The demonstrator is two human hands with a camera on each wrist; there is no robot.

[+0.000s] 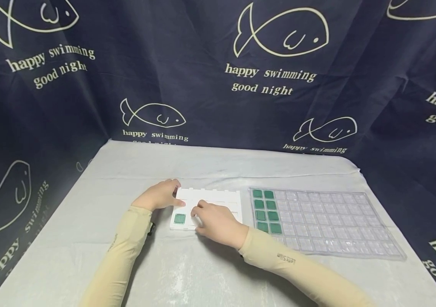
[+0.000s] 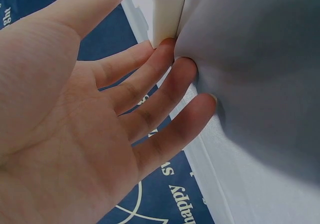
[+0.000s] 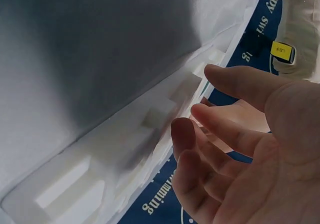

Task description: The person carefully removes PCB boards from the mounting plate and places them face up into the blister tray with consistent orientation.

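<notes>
A white slotted tray (image 1: 208,195) lies on the table with a green square chip (image 1: 180,218) in its front left slot. My left hand (image 1: 161,194) holds the tray's left end, thumb on top and fingers at the far corner; the left wrist view shows fingertips against the white edge (image 2: 167,14). My right hand (image 1: 219,222) is over the tray's middle, fingers bent. In the right wrist view its thumb and index fingertips are apart. A green sliver shows between them; I cannot tell whether it is a held chip or one in the tray.
Right of the white tray lies a clear plastic compartment tray (image 1: 325,213). Several green chips (image 1: 271,204) fill part of its two left columns; the right forearm (image 1: 279,258) crosses near its front left corner. A dark blue printed curtain (image 1: 210,85) hangs behind the table.
</notes>
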